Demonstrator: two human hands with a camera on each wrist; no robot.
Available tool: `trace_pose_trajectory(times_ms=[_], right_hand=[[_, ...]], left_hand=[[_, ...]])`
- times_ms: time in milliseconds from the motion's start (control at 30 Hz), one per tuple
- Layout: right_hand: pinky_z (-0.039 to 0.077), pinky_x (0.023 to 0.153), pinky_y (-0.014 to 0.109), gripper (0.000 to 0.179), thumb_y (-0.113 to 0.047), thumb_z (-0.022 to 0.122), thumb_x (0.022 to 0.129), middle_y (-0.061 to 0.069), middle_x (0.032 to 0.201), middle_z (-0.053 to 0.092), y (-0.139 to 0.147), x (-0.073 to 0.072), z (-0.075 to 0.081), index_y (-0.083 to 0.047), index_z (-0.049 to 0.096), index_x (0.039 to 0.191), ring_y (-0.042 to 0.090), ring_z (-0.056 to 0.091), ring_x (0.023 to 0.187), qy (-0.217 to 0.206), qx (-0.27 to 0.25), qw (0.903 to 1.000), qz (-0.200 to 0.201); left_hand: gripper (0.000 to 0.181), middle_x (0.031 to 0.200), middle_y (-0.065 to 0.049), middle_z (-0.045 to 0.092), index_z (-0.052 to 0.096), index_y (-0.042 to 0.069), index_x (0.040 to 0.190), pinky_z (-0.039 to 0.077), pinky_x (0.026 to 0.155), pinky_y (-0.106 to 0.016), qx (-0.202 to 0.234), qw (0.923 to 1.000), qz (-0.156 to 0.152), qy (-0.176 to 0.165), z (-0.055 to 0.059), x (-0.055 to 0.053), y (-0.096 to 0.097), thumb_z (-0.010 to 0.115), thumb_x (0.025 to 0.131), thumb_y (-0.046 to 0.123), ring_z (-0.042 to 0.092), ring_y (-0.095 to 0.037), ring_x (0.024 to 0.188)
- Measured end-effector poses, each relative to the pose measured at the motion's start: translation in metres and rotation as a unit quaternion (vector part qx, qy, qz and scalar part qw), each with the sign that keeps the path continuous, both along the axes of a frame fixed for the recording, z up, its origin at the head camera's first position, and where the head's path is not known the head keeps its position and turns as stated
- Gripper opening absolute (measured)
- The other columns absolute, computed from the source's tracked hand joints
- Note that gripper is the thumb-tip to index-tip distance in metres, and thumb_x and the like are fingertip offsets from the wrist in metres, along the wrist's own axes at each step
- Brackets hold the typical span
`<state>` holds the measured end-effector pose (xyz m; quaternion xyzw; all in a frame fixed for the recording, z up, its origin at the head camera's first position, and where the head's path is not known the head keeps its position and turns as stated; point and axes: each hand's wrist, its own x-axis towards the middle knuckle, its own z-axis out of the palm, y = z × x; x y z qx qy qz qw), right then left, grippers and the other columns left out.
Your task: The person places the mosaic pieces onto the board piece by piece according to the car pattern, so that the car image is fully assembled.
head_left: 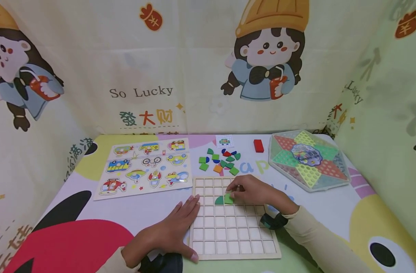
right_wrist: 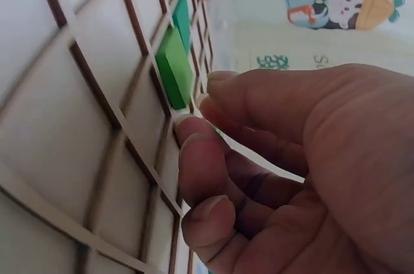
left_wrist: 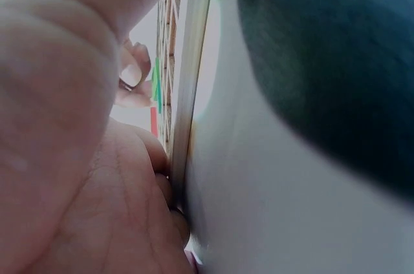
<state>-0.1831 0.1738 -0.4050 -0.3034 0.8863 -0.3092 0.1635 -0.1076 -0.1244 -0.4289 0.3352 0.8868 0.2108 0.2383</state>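
Note:
A wooden grid board (head_left: 225, 246) lies flat on the table in the head view. On it a light green square block (head_left: 229, 199) sits beside a darker green quarter-circle block (head_left: 219, 200). My left hand (head_left: 174, 231) rests along the board's left edge, fingers straight and thumb at the lower corner. Over the upper right of the grid, my right hand (head_left: 250, 191) has its fingertips close by the square. In the right wrist view its fingers are loosely bent beside the green square block (right_wrist: 173, 70), with a small gap and nothing visible held.
Beyond the board lie several loose blocks (head_left: 223, 163), a small pattern card (head_left: 224, 141) and a red block (head_left: 258, 146). A vehicle puzzle board (head_left: 129, 187) is at left. A hexagonal clear box (head_left: 310, 159) stands at right. Printed cloth (head_left: 201, 76) hangs behind.

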Motion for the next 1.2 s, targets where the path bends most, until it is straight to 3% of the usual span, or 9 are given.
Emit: trace_pose_trajectory(times_ms=[300, 433, 633, 800, 1000, 1200], right_hand=[[0.05, 0.068, 0.026, 0.013, -0.009, 0.067, 0.093, -0.009, 0.092, 0.063, -0.006, -0.004, -0.002, -0.013, 0.075, 0.103, 0.009, 0.054, 0.078, 0.02, -0.018, 0.9991, 0.031], [0.05, 0.067, 0.026, 0.015, -0.009, 0.066, 0.093, -0.006, 0.095, 0.064, -0.008, -0.005, -0.002, -0.011, 0.074, 0.105, 0.009, 0.054, 0.078, 0.025, -0.027, 0.999, 0.027], [0.045, 0.062, 0.025, 0.017, -0.006, 0.065, 0.093, -0.004, 0.096, 0.067, 0.0, -0.014, -0.004, -0.009, 0.073, 0.108, 0.012, 0.051, 0.072, 0.007, -0.047, 0.9986, -0.025], [0.046, 0.064, 0.025, 0.019, -0.005, 0.065, 0.092, -0.003, 0.095, 0.067, 0.005, -0.021, -0.007, -0.008, 0.073, 0.109, 0.015, 0.052, 0.077, -0.014, -0.046, 0.9971, -0.059], [0.046, 0.063, 0.028, 0.016, -0.007, 0.066, 0.092, -0.003, 0.088, 0.063, 0.008, -0.03, -0.007, -0.01, 0.074, 0.105, 0.018, 0.051, 0.076, 0.012, -0.046, 0.9945, -0.093], [0.049, 0.07, 0.028, 0.015, -0.007, 0.067, 0.092, 0.001, 0.098, 0.068, 0.015, -0.043, -0.014, -0.008, 0.074, 0.105, 0.019, 0.055, 0.08, 0.017, -0.06, 0.9886, -0.137]], left_hand=[[0.126, 0.163, 0.001, -0.005, 0.012, 0.01, 0.157, -0.001, 0.115, -0.054, 0.005, 1.0, 0.005, -0.002, 0.001, -0.001, -0.003, 0.071, 0.065, 0.073, -0.008, -0.021, 0.147], [0.126, 0.163, 0.0, -0.004, 0.013, 0.01, 0.157, -0.001, 0.115, -0.054, 0.001, 1.0, 0.008, -0.001, 0.003, -0.001, -0.004, 0.071, 0.065, 0.073, -0.008, -0.021, 0.147], [0.125, 0.163, -0.001, -0.004, 0.014, 0.008, 0.156, -0.001, 0.115, -0.053, 0.014, 0.9999, 0.0, 0.0, 0.002, 0.001, -0.002, 0.07, 0.066, 0.073, -0.007, -0.021, 0.147], [0.126, 0.163, -0.002, -0.003, 0.013, 0.007, 0.156, -0.001, 0.115, -0.053, 0.015, 0.9999, -0.006, -0.001, 0.0, 0.002, -0.002, 0.069, 0.066, 0.074, -0.007, -0.021, 0.147], [0.126, 0.163, -0.001, -0.004, 0.011, 0.009, 0.157, -0.001, 0.115, -0.053, 0.008, 1.0, -0.003, 0.003, 0.001, 0.002, -0.002, 0.069, 0.066, 0.075, -0.007, -0.021, 0.148], [0.124, 0.163, -0.001, -0.004, 0.012, 0.008, 0.157, -0.001, 0.115, -0.054, 0.018, 0.9998, -0.004, 0.001, 0.002, 0.002, -0.001, 0.07, 0.068, 0.072, -0.008, -0.022, 0.147]])
